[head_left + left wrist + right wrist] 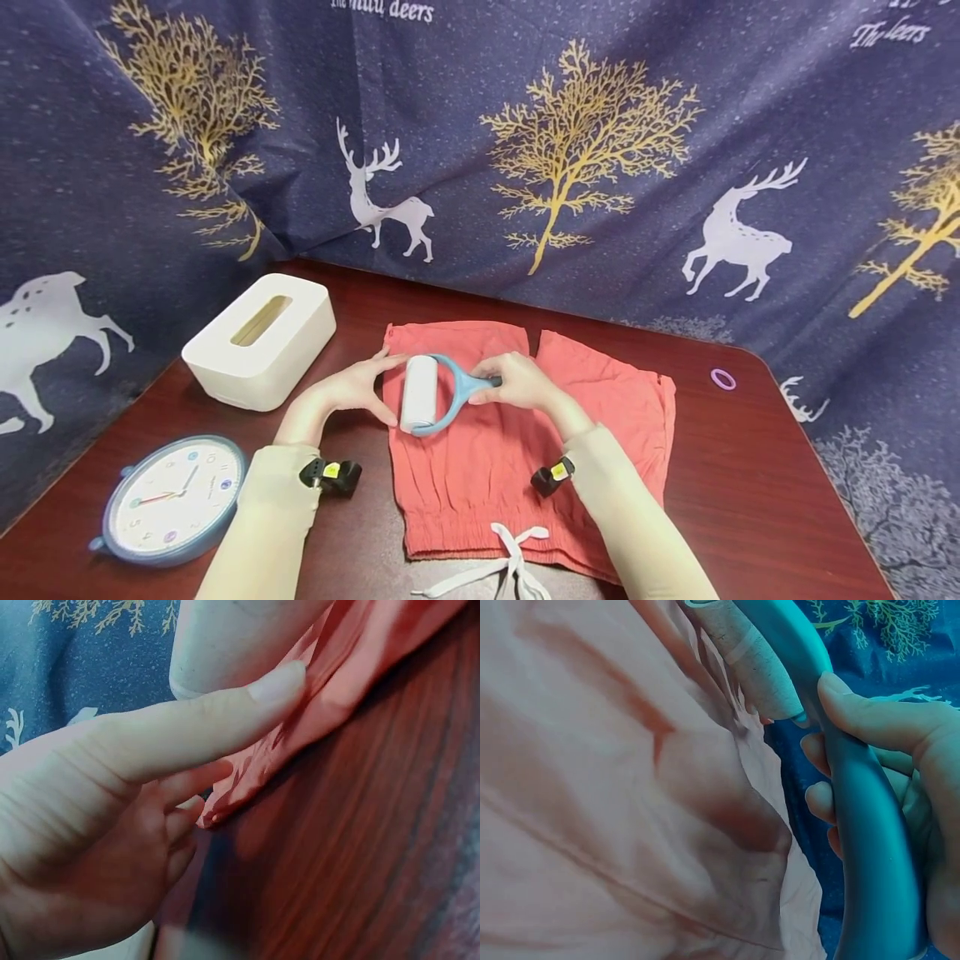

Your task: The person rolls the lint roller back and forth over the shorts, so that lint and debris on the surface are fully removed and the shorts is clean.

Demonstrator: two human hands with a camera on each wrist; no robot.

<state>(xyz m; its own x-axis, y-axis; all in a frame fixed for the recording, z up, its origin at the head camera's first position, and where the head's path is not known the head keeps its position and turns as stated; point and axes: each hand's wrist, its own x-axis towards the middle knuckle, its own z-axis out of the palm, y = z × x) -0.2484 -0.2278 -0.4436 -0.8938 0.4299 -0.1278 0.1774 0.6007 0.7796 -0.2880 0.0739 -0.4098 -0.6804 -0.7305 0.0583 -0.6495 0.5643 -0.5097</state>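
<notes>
A lint roller (420,393) with a white roll and a blue frame is over the left leg of the red drawstring shorts (461,475). My right hand (519,381) grips its blue handle (874,855), thumb on one side and curled fingers on the other in the right wrist view. Beside the white roll (229,641), my left hand (351,390) spreads its thumb and fingers at the shorts' left edge. The left thumb is straight and close to the roll; whether it touches is unclear.
A white tissue box (258,342) stands at the back left of the dark red table (750,467). In front of it lies a blue-rimmed clock (176,500). A small purple ring (723,379) is at the far right. A blue patterned cloth (465,167) hangs behind.
</notes>
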